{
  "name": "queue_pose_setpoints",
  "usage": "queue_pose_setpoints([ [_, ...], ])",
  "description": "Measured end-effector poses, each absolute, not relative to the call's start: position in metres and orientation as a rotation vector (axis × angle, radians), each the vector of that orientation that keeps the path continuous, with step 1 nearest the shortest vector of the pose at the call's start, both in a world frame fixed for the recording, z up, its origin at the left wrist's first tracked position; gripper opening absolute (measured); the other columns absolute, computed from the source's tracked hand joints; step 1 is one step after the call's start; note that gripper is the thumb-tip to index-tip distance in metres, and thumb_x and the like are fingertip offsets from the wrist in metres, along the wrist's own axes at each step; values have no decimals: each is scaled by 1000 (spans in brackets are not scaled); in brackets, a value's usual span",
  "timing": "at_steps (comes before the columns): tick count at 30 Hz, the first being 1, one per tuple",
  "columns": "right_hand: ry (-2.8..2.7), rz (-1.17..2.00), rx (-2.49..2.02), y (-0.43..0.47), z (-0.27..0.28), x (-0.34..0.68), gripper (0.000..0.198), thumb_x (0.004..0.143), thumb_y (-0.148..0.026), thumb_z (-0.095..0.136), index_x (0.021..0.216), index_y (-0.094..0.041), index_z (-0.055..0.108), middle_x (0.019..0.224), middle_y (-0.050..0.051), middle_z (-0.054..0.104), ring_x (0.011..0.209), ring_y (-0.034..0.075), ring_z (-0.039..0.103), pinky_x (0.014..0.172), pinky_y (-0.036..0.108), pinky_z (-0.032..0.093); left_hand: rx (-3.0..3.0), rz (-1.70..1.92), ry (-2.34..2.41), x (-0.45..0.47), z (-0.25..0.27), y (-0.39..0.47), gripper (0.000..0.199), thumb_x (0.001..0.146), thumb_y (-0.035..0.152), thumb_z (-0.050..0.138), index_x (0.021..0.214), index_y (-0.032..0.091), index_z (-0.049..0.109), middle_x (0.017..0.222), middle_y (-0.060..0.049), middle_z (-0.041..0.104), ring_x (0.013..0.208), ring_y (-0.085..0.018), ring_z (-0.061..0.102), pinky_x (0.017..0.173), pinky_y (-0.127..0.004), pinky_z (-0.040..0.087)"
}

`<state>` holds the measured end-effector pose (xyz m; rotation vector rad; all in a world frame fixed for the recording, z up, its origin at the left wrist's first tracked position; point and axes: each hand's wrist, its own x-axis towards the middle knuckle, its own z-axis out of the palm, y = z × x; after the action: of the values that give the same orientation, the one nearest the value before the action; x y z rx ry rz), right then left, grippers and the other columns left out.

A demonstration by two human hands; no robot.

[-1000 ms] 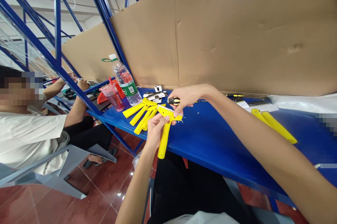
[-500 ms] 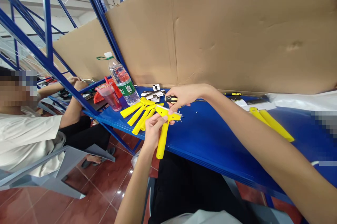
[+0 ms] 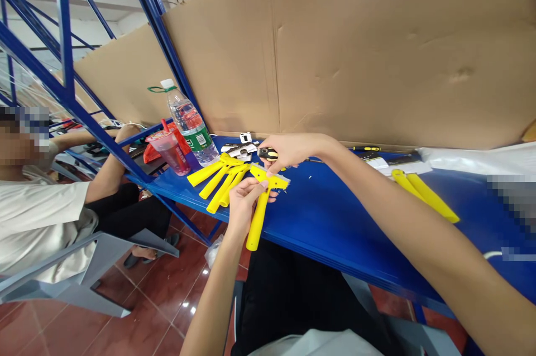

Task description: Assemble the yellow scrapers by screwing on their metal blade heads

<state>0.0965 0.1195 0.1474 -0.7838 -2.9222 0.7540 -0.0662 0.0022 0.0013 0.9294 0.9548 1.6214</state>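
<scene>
My left hand [image 3: 243, 197] is closed around the neck of a yellow scraper [image 3: 258, 219], whose handle points down toward me. A metal blade edge runs along the top of its wide head, and small dark holes or screws show on the face. Over that head, my right hand [image 3: 288, 154] grips a screwdriver [image 3: 267, 153] by its black and yellow handle. The screwdriver's shaft seems to stick out to the right behind the hand. My right thumb is at the scraper's head; whether it touches is unclear. Several small screws [image 3: 285, 191] lie just beyond the scraper.
Several yellow scraper handles [image 3: 215, 183] lie left on the blue table [image 3: 335, 222]; two more [image 3: 427, 194] lie right. Behind stand a water bottle [image 3: 190, 127] and a red drink cup [image 3: 171, 155]. Another screwdriver [image 3: 366, 148] lies by the cardboard wall [image 3: 355, 54]. A person sits at left.
The camera view has shifted slightly. My right thumb has drawn up a little from the scraper's head, while both hands keep their holds.
</scene>
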Motion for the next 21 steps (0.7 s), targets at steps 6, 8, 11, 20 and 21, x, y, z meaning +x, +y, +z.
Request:
queue_pose_setpoints([
  [6, -2837, 742, -915, 131, 145, 109, 42, 95, -58, 75, 95, -16, 69, 75, 4, 72, 55, 13, 57, 54, 28, 39, 818, 1812, 957, -69, 2, 4, 39, 70, 37, 101, 82, 18, 70, 78, -2, 76, 69, -22, 80, 63, -29, 65],
  [8, -2873, 705, -998, 140, 142, 113, 44, 97, -59, 72, 95, -15, 72, 73, 4, 71, 53, 12, 54, 53, 29, 38, 796, 1875, 958, -71, 3, 5, 40, 70, 39, 101, 81, 18, 69, 78, 0, 74, 70, -21, 79, 63, -28, 64],
  [11, -3010, 710, -1117, 155, 128, 113, 38, 86, -49, 85, 103, -16, 76, 71, -1, 67, 52, 12, 53, 53, 28, 37, 787, 1923, 956, -71, 4, 5, 41, 69, 41, 101, 81, 19, 68, 77, 1, 72, 71, -19, 79, 63, -26, 63],
  [20, -3210, 861, -1138, 170, 83, 89, 47, 72, -50, 94, 103, -17, 80, 75, -1, 65, 60, 14, 53, 56, 29, 40, 776, 1912, 960, -71, 5, 5, 41, 68, 40, 100, 79, 19, 66, 74, 1, 70, 71, -19, 78, 64, -27, 62],
  [21, -3215, 837, -1152, 170, 82, 88, 44, 74, -47, 93, 103, -17, 80, 74, -1, 64, 60, 14, 53, 56, 29, 39, 781, 1909, 956, -71, 4, 6, 41, 69, 40, 99, 78, 19, 66, 75, 1, 71, 71, -19, 78, 64, -27, 62],
])
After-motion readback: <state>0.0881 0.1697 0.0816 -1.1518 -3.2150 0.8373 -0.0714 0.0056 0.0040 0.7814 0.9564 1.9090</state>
